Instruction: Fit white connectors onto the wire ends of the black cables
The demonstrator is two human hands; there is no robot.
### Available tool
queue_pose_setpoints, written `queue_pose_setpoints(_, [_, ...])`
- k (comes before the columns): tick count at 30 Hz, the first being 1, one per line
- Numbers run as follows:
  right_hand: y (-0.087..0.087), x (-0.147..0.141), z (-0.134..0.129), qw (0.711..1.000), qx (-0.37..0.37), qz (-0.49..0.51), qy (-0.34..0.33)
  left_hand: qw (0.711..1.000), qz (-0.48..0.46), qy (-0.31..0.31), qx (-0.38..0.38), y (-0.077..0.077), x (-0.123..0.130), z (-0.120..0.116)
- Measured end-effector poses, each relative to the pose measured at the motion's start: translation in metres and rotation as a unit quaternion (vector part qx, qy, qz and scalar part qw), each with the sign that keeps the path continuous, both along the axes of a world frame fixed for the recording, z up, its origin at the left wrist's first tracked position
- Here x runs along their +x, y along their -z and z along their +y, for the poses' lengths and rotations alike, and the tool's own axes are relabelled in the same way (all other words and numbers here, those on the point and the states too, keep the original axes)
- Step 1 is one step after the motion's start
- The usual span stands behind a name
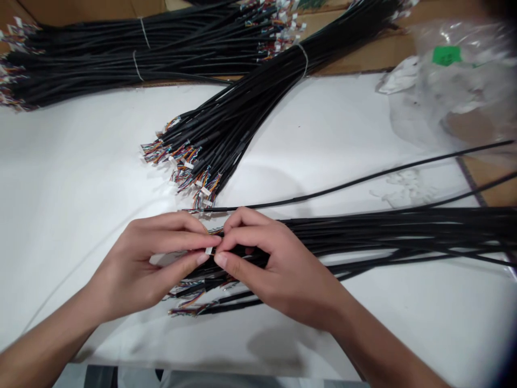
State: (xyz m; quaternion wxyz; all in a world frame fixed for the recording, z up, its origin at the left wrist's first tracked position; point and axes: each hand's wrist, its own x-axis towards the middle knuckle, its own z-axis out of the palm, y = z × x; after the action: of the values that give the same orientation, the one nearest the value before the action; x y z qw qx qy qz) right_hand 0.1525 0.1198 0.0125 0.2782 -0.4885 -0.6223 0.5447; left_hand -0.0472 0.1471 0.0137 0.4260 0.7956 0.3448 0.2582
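My left hand (pixel 155 264) is closed in a pinch on a small white connector (pixel 209 250), its thumb below and fingertips above. Right beside it, my right hand (pixel 262 253) has thumb and forefinger pressed together at a thin wire, mostly hidden by the fingertips. Both hands meet over the stripped ends of a loose group of black cables (pixel 363 231). Thin coloured wires (pixel 188 311) stick out from these ends below my hands. One separate black cable (pixel 323 189) lies just above my right hand.
A tied bundle of black cables (pixel 250 108) with white-tipped ends lies diagonally across the white table (pixel 81 178). More tied bundles (pixel 97 64) rest on cardboard at the back. At right are a clear plastic bag (pixel 476 91) with a green label and small white pieces (pixel 407 186).
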Motion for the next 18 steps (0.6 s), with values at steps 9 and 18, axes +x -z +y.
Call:
queue_pose_setpoints(9, [0.0021, -0.002, -0.0018, 1.0, 0.022, -0.008, -0.007, 0.999, -0.015, 0.037, 0.0, -0.0004, -0.0021, -0.0014])
queue_pose_setpoints(18, [0.0022, -0.0024, -0.0015, 1.0, 0.021, 0.003, -0.006, 0.999, -0.024, 0.033, -0.002, 0.0016, -0.0034, 0.0014])
